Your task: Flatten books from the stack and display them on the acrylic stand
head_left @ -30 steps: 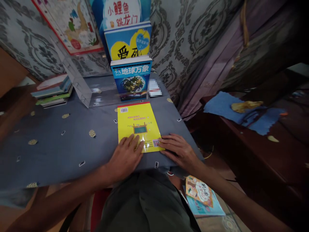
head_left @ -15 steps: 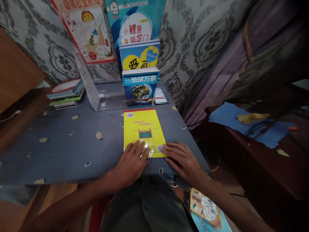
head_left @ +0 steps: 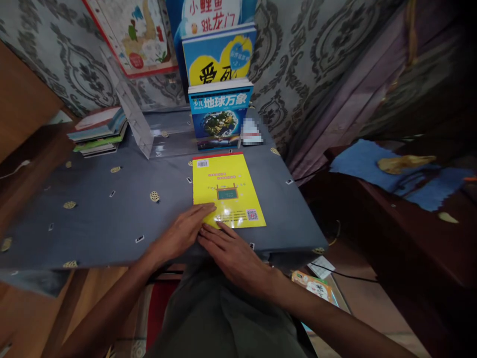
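A yellow book (head_left: 231, 199) lies flat on the cloth-covered table, its barcode at the far end and a printed chalkboard in the middle. My left hand (head_left: 184, 228) rests over the book's near left edge, fingers stretched out and close together. Reaching across to the near left corner, my right hand (head_left: 234, 256) has its fingers extended along the book's near edge. The fingertips of both hands nearly meet there; whether they touch, I cannot tell.
Behind the yellow book, a clear plastic rack (head_left: 134, 119) holds a blue globe-cover book (head_left: 219, 119) and several taller ones. A stack of books (head_left: 99, 132) sits at the table's left. More books (head_left: 315, 288) lie low on the right, near a dark bench (head_left: 357, 209) with a blue cloth.
My right hand has moved left from the book's near right corner to its near left corner. My left hand has shifted left to the book's edge. The view has tilted down slightly.
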The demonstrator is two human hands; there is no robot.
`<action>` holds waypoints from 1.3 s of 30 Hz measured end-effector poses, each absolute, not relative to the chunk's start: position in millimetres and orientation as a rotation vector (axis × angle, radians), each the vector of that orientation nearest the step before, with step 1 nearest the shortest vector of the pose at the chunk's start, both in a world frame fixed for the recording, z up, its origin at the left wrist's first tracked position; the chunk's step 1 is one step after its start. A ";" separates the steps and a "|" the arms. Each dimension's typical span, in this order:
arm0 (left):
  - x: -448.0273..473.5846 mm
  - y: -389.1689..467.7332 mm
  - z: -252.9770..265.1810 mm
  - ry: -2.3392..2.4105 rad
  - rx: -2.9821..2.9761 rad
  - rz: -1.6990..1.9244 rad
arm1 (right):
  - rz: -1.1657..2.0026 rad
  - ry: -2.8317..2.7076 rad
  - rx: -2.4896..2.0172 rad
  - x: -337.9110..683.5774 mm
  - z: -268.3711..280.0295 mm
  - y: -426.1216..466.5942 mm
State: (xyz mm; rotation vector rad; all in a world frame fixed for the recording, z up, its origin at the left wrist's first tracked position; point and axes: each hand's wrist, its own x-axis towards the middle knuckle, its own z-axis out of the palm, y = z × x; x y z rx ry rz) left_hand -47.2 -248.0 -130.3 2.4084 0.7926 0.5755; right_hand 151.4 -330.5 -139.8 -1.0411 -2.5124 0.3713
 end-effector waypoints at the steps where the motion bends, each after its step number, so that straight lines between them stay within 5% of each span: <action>1: -45.5 -249.9 -133.5 0.806 2.412 0.603 | 0.371 -2.495 -1.058 155.4 -141.3 -332.3; 19: -36.6 -262.7 -143.3 0.844 2.578 0.637 | 0.013 -2.094 -1.300 236.3 -145.2 -361.3; 39: -32.6 -196.9 -131.4 1.130 2.799 0.432 | 0.259 -2.440 -1.323 212.8 -126.3 -236.7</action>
